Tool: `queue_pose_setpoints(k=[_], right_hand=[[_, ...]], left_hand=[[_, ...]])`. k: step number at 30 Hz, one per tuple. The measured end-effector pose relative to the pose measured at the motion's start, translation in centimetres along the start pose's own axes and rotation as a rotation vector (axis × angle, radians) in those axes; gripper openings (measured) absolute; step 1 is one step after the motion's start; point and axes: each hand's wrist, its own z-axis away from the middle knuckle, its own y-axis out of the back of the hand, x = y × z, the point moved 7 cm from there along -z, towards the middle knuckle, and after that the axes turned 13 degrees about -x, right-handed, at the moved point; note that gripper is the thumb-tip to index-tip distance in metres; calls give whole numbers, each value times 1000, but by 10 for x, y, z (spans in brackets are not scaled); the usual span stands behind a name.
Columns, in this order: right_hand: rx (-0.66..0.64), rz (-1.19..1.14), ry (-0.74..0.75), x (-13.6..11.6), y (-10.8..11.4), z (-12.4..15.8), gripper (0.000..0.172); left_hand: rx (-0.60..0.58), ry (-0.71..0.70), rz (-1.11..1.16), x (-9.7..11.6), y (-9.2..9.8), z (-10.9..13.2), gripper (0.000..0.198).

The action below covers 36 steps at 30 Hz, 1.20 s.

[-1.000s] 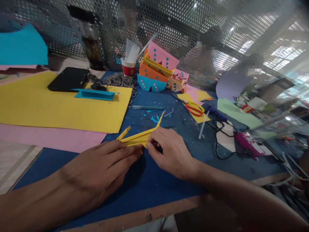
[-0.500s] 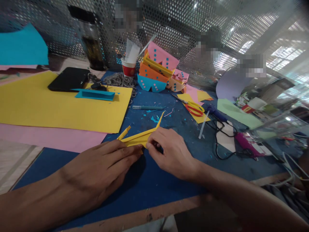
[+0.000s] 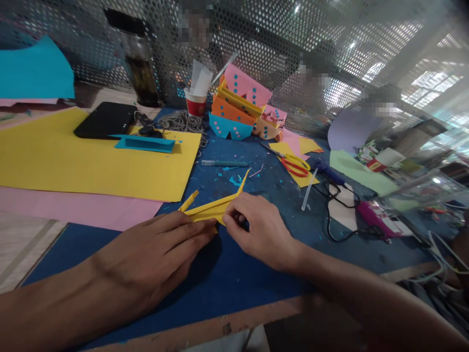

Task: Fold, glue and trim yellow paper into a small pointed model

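A folded piece of yellow paper (image 3: 208,209) lies low over the blue table, its narrow flaps sticking up at both ends. My left hand (image 3: 161,254) covers its near left part, fingers closed together over the fold. At its right end, my right hand (image 3: 260,227) pinches the paper between thumb and curled fingers. Beyond them lies a capped pen-like cutter (image 3: 225,164) among small blue paper scraps. A folded blue paper strip (image 3: 146,143) rests on a large yellow sheet (image 3: 110,168) to the left.
Scissors (image 3: 295,164) with red and yellow handles, a glue gun (image 3: 330,172) and its black cord lie on the right. Folded paper pieces (image 3: 234,105), a paper cup (image 3: 195,103) and a bottle (image 3: 137,63) stand along the perforated metal screen. A black tablet-like object (image 3: 104,120) sits left.
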Motion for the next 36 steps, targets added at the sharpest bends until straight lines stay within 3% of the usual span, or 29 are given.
queue_pose_setpoints(k=[21,36], right_hand=[[-7,-1,3,0,0,0,18],[-42,17,-22,1,-3,-1,18]], left_hand=[[21,-35,-45,1,9,-4,38],[-6,-18,-21,-3,3,-1,42]])
